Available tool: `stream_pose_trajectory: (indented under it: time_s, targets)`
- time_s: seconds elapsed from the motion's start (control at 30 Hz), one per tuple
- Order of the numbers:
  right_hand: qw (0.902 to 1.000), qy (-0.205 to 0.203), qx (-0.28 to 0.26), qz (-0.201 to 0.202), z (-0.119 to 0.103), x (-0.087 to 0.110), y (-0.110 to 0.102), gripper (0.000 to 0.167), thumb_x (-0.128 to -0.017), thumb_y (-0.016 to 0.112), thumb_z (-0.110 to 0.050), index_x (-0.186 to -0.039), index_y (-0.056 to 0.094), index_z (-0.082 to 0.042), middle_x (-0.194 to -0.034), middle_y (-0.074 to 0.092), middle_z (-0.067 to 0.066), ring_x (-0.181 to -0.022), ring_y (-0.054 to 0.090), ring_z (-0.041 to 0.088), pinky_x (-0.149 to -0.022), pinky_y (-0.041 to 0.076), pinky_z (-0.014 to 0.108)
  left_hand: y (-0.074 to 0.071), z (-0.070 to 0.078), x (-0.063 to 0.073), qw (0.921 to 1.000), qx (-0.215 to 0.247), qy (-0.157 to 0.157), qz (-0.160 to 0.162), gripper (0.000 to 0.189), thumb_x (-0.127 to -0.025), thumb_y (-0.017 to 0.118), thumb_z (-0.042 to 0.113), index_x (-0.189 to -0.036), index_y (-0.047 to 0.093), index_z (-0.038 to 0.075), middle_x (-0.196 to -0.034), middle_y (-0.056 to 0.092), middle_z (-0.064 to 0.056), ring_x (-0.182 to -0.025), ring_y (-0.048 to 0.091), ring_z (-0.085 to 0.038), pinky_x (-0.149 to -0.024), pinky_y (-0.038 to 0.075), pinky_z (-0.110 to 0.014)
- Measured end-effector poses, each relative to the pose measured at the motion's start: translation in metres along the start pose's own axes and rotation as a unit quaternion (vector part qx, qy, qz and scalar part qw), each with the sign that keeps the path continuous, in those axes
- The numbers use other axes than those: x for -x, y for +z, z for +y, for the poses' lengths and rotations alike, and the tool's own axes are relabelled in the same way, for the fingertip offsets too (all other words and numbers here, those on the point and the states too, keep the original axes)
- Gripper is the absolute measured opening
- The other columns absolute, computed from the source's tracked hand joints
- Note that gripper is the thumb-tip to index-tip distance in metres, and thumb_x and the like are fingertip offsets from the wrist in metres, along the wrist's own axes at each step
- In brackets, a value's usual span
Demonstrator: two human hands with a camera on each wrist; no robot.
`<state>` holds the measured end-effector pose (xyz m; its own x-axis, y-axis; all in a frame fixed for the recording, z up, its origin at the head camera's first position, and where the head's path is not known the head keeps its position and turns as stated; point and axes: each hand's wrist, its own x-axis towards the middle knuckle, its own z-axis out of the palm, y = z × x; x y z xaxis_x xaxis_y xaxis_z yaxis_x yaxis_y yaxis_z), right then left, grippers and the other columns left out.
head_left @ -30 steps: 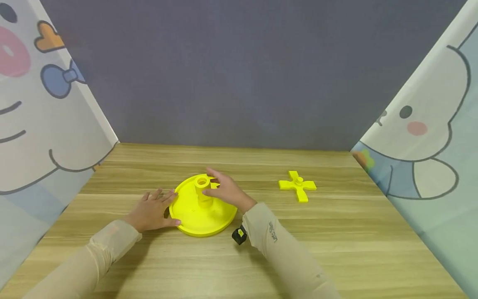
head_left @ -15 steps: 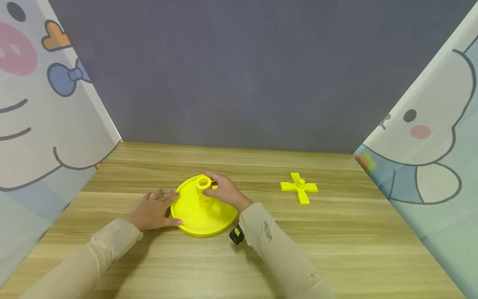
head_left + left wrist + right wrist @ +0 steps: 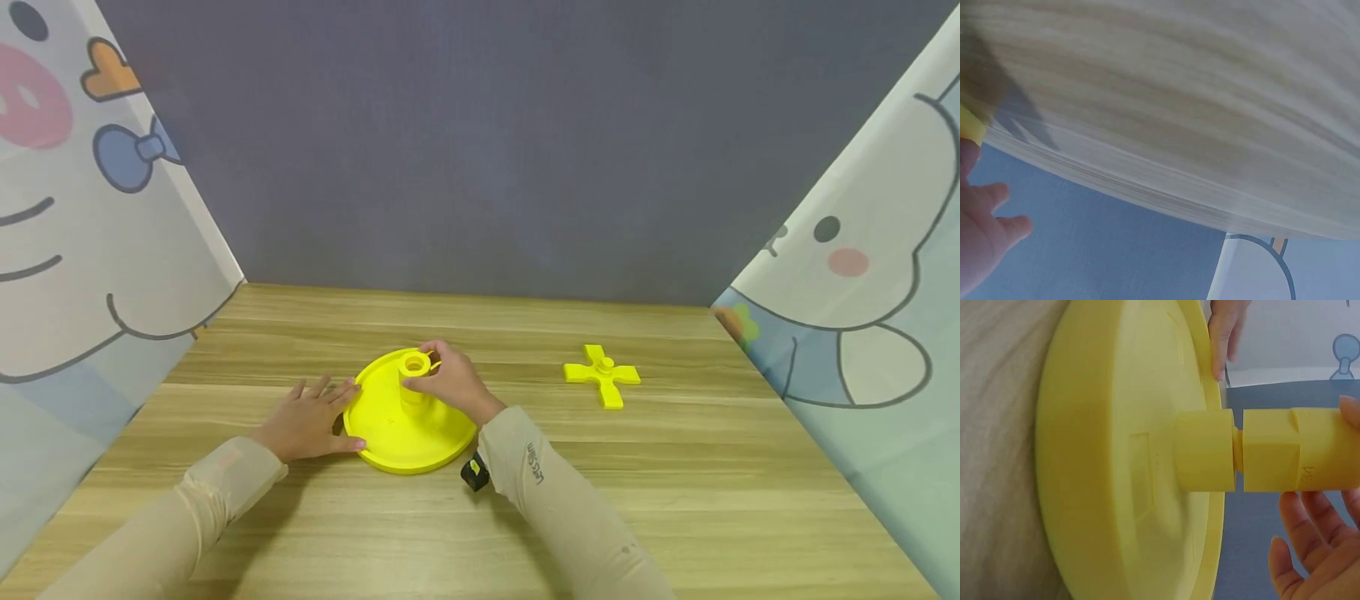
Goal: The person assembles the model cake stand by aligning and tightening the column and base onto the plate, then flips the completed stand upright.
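Observation:
A round yellow base [image 3: 375, 435] with a raised rim lies on the table, a short socket [image 3: 1207, 450] standing up from its middle. My right hand [image 3: 456, 385] holds a hollow yellow cylinder [image 3: 1272, 450] marked 34, thumb and fingers on either side of it. The cylinder is in line above the socket, and a narrow neck bridges the small gap between them in the right wrist view. Fingers spread, my left hand [image 3: 307, 423] rests against the left side of the base's rim. Only some of its fingers show in the left wrist view.
A yellow cross-shaped piece [image 3: 602, 375] with a round knob lies to the right on the wooden table [image 3: 375, 533]. A dark grey panel [image 3: 480, 150] rises behind, and cartoon-printed sheets [image 3: 885, 350] flank both sides. A small black device [image 3: 475, 472] is at the right wrist.
My right hand has shifted the cylinder slightly to the right, and it now lines up more closely over the socket. The left hand stays at the rim. The cross-shaped piece has stayed put.

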<state>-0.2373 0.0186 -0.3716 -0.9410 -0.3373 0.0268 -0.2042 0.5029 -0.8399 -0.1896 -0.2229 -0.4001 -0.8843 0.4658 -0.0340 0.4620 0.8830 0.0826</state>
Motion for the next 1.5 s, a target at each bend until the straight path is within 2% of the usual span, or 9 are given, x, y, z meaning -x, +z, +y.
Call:
stream_pose_trajectory:
  time_s: [0.1,0.3,0.47,0.7,0.93,1.03,1.2,1.33,1.5]
  targets:
    - [0.9999,-0.010,0.010,0.007,-0.001,0.002,0.000,0.056,-0.082,0.078,-0.021,-0.127,0.051,-0.004,-0.112,0.059,0.008,-0.096,0.055,0.020,-0.081,0.050,0.028,0.000,0.001,0.001,0.9999,0.002,0.003,0.009,0.093,-0.081,0.055,0.070,-0.140,0.045,-0.001,-0.145,0.042,-0.020,-0.134,0.026,-0.052,-0.102,0.019,-0.071]
    - [0.9981,-0.052,-0.029,-0.016,-0.002,0.005,-0.004,0.052,-0.092,0.064,-0.018,-0.140,0.046,-0.005,-0.132,0.054,0.012,-0.116,0.051,0.027,-0.096,0.045,0.038,0.001,0.001,0.003,0.9997,0.011,0.008,0.023,0.094,-0.081,0.054,0.071,-0.142,0.044,0.000,-0.147,0.039,-0.018,-0.135,0.021,-0.053,-0.101,0.019,-0.072]
    - [0.9970,-0.062,-0.014,-0.045,-0.002,0.005,-0.008,0.045,-0.096,0.058,-0.020,-0.138,0.051,-0.006,-0.138,0.053,0.008,-0.112,0.052,0.022,-0.095,0.044,0.034,-0.001,0.001,0.002,0.9994,0.008,0.010,0.033,0.092,-0.081,0.056,0.069,-0.141,0.045,0.001,-0.146,0.042,-0.018,-0.134,0.023,-0.054,-0.102,0.019,-0.071]
    - [0.9962,-0.066,0.020,-0.052,-0.001,0.006,-0.013,0.051,-0.088,0.067,-0.017,-0.137,0.053,-0.007,-0.132,0.056,0.007,-0.105,0.053,0.022,-0.085,0.047,0.027,0.000,-0.001,0.000,0.9993,0.002,0.014,0.033,0.091,-0.081,0.055,0.070,-0.141,0.046,0.002,-0.145,0.043,-0.018,-0.134,0.024,-0.054,-0.102,0.020,-0.071]
    - [0.9986,-0.038,0.029,-0.022,-0.002,0.007,-0.009,0.050,-0.084,0.075,-0.024,-0.126,0.057,-0.005,-0.113,0.062,0.008,-0.096,0.058,0.023,-0.080,0.050,0.025,0.001,0.000,0.002,0.9993,0.007,0.016,0.032,0.091,-0.081,0.054,0.070,-0.141,0.046,0.002,-0.145,0.043,-0.018,-0.134,0.025,-0.054,-0.102,0.021,-0.071]
    - [0.9983,-0.033,0.039,-0.026,-0.003,0.008,-0.008,0.054,-0.085,0.075,-0.029,-0.129,0.055,-0.005,-0.119,0.061,0.007,-0.099,0.058,0.023,-0.084,0.049,0.028,0.000,0.000,0.004,0.9995,0.005,0.015,0.028,0.090,-0.081,0.055,0.070,-0.141,0.046,0.003,-0.144,0.044,-0.018,-0.133,0.026,-0.053,-0.102,0.021,-0.070]
    - [0.9957,-0.035,0.064,-0.058,-0.002,0.010,-0.010,0.061,-0.089,0.068,-0.034,-0.140,0.047,-0.009,-0.131,0.056,0.007,-0.105,0.057,0.020,-0.087,0.049,0.030,-0.001,0.000,0.004,0.9998,0.000,0.014,0.016,0.090,-0.081,0.054,0.071,-0.141,0.047,0.004,-0.144,0.045,-0.017,-0.133,0.027,-0.052,-0.102,0.021,-0.070]
    - [0.9945,-0.043,0.073,-0.061,-0.004,0.009,-0.013,0.054,-0.090,0.067,-0.029,-0.139,0.051,-0.013,-0.120,0.061,0.006,-0.099,0.057,0.017,-0.085,0.049,0.028,-0.002,0.000,0.003,0.9998,0.002,0.013,0.016,0.090,-0.081,0.054,0.071,-0.141,0.047,0.004,-0.144,0.044,-0.017,-0.133,0.027,-0.052,-0.102,0.020,-0.070]
    - [0.9952,-0.037,0.075,-0.050,-0.007,0.008,-0.012,0.051,-0.086,0.072,-0.027,-0.131,0.056,-0.009,-0.109,0.062,0.004,-0.091,0.057,0.016,-0.079,0.049,0.026,0.001,-0.002,0.005,0.9996,-0.001,0.013,0.026,0.088,-0.081,0.055,0.070,-0.140,0.048,0.005,-0.143,0.046,-0.017,-0.133,0.028,-0.052,-0.102,0.021,-0.070]
